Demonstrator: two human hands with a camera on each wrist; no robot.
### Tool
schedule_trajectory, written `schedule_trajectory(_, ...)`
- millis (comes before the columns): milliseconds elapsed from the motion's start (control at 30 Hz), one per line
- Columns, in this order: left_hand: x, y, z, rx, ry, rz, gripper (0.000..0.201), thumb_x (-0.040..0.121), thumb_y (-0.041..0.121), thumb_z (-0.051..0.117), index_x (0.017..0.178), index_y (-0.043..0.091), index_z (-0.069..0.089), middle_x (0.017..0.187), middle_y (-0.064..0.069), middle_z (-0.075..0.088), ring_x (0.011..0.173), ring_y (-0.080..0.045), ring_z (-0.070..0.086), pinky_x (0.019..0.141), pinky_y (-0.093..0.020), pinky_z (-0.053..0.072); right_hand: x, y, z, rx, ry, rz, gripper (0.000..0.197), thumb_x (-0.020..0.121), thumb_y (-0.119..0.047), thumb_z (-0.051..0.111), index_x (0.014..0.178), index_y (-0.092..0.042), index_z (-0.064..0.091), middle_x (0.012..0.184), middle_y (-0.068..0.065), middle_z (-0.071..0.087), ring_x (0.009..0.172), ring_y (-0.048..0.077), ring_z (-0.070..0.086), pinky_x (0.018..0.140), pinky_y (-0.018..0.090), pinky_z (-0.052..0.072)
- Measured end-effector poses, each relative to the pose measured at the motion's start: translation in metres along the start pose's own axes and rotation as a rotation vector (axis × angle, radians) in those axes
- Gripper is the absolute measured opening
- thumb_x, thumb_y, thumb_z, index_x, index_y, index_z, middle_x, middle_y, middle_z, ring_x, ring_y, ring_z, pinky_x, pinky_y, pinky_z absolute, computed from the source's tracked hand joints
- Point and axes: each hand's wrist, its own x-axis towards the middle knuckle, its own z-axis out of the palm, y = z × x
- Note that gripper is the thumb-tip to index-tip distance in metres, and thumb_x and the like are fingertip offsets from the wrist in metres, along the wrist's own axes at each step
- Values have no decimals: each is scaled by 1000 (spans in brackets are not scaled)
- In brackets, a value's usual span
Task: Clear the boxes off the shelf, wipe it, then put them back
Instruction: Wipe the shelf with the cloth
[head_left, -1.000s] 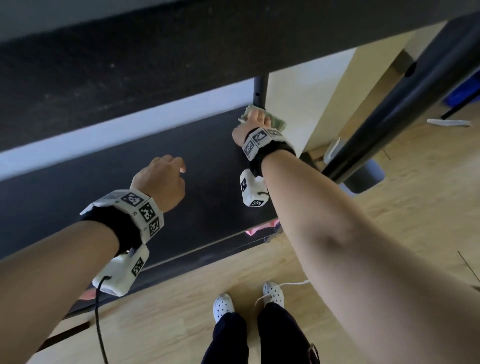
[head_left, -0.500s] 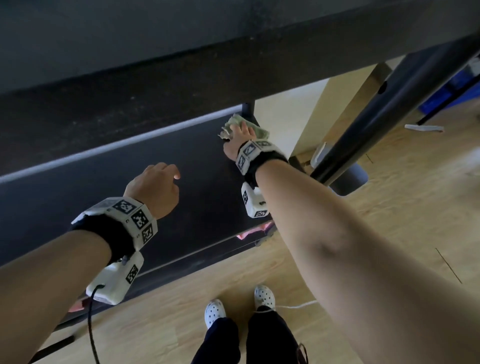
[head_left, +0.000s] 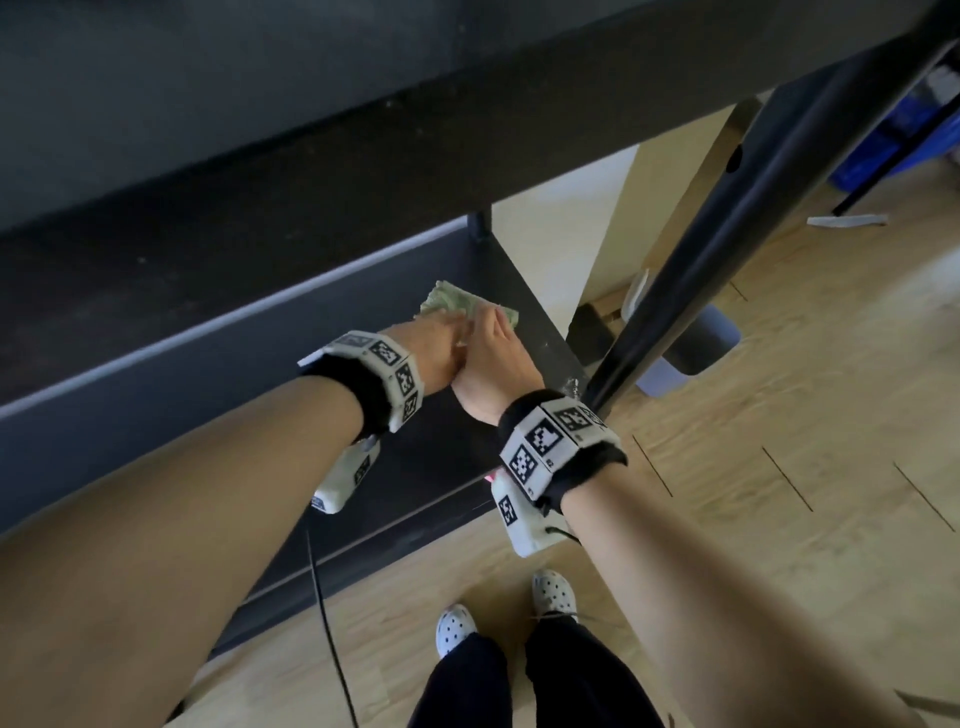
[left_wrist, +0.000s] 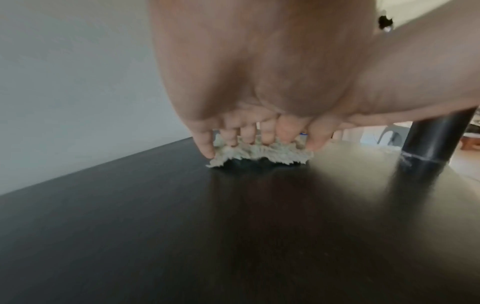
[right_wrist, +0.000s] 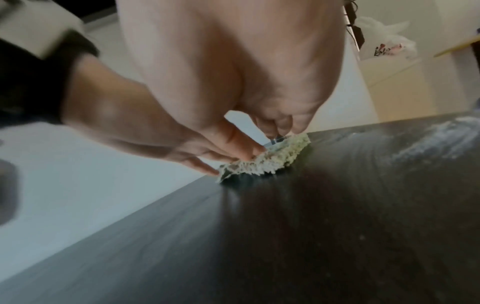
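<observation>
No boxes are in view. A crumpled pale green cloth (head_left: 451, 303) lies on the black lower shelf (head_left: 234, 358) near its right end. Both hands meet on it. My left hand (head_left: 435, 347) comes from the left, and its fingertips (left_wrist: 207, 147) curl down over the cloth (left_wrist: 259, 155), whose near edge is lifted. My right hand (head_left: 493, 358) lies against the left one, its fingers (right_wrist: 281, 123) bent onto the far end of the cloth (right_wrist: 265, 161). The left hand's thumb and fingers (right_wrist: 207, 167) close on the cloth's left edge.
A black upper shelf (head_left: 311, 156) overhangs the hands. A black post (head_left: 727, 234) stands at the shelf's right front corner. A whitish dust streak (right_wrist: 428, 139) marks the shelf right of the cloth. A grey bin (head_left: 696, 343) and wooden floor (head_left: 779, 467) lie beyond.
My left hand has moved right from the middle of the shelf to join the right hand on the cloth. The right hand and cloth have come away from the far right corner.
</observation>
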Motion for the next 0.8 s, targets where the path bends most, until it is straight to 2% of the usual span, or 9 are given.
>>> schedule_trajectory(67, 16, 2, -8, 93, -37, 1, 56, 98, 35, 36, 150, 22, 18, 158, -2, 19, 144, -19, 24, 118, -36, 22, -3, 1, -2, -50, -50, 8, 74, 85, -7, 48, 148, -1, 9, 158, 12, 13, 148, 25, 7, 121, 37, 14)
schedule_trajectory(133, 33, 2, -23, 157, -28, -25, 55, 100, 33, 34, 150, 19, 16, 159, -3, 12, 146, -20, 16, 120, -36, 16, -4, -1, -5, -94, -12, -30, 76, 88, -10, 47, 150, -3, 4, 160, 10, 6, 148, 22, 4, 121, 33, 10)
schedule_trajectory(233, 58, 2, -41, 167, 13, -100, 55, 100, 18, 34, 151, 14, 15, 159, -8, 10, 146, -24, 16, 118, -34, 15, -9, 1, -8, -151, 35, -122, 72, 91, -12, 46, 150, -5, 6, 160, 8, 5, 148, 20, 3, 121, 31, 10)
schedule_trajectory(300, 72, 1, -45, 134, 50, -124, 56, 98, 11, 36, 151, 14, 17, 159, -7, 13, 144, -25, 22, 116, -34, 20, -15, 5, -9, -180, 33, -181, 70, 91, -11, 46, 150, -7, 8, 160, 7, 4, 148, 18, 3, 121, 28, 8)
schedule_trajectory(433, 77, -2, -40, 115, 48, -122, 53, 98, 10, 33, 149, 12, 20, 159, -7, 13, 146, -25, 18, 119, -37, 18, -26, 15, -11, -178, 28, -224, 68, 90, -9, 46, 150, -6, 13, 160, 6, 6, 148, 16, 4, 121, 27, 10)
schedule_trajectory(567, 72, 11, -36, 100, 29, -88, 50, 97, 5, 35, 147, 5, 25, 156, -15, 19, 144, -31, 22, 118, -40, 18, -33, 16, -9, -179, -3, -230, 67, 90, -9, 46, 149, -5, 13, 160, 6, 5, 148, 17, 4, 120, 25, 8)
schedule_trajectory(700, 79, 19, -39, 146, 33, -109, 59, 96, 6, 33, 150, 9, 13, 159, -9, 10, 146, -26, 15, 119, -38, 15, -40, 16, -5, -192, -27, -253, 67, 92, -10, 46, 150, -6, 13, 161, 5, 4, 148, 16, 3, 121, 27, 11)
schedule_trajectory(800, 74, 28, -39, 165, 45, -126, 52, 96, 6, 35, 148, 10, 26, 155, -10, 27, 140, -28, 31, 113, -35, 27, -42, 20, -5, -235, -31, -233, 67, 92, -11, 45, 150, -6, 11, 161, 6, 2, 148, 17, 2, 121, 28, 8)
